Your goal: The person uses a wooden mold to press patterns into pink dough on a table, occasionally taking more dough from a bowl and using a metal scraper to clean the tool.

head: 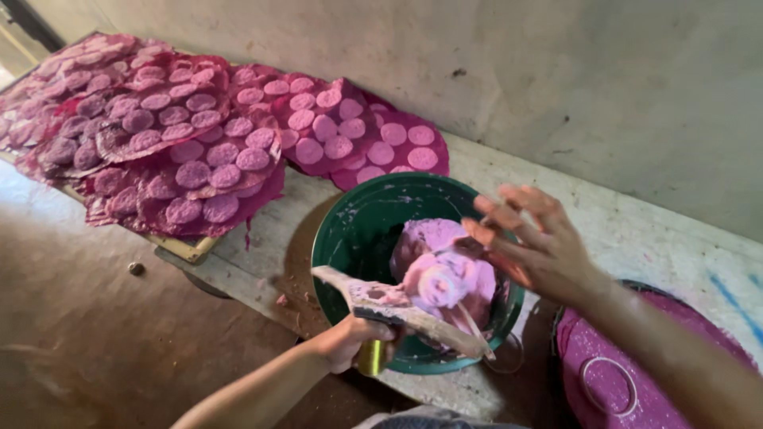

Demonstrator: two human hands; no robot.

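A green bowl [350,230] on a ledge holds pink paste [433,238]. My left hand [350,342] grips the handle of a flat wooden paddle [354,287] smeared with paste; the paddle lies across the bowl's near rim and carries a round swirl of paste [439,284]. My right hand [528,242] hovers over the bowl's right side, fingers spread and coated with paste, with a thin stick [474,322] just below it.
Several dark pink sheets [262,191] covered with round pink discs [224,176] lie on a board to the left, along the grey wall [556,71]. A pink-stained round lid with a metal ring [608,385] sits at the lower right. Brown floor [95,318] lies below the ledge.
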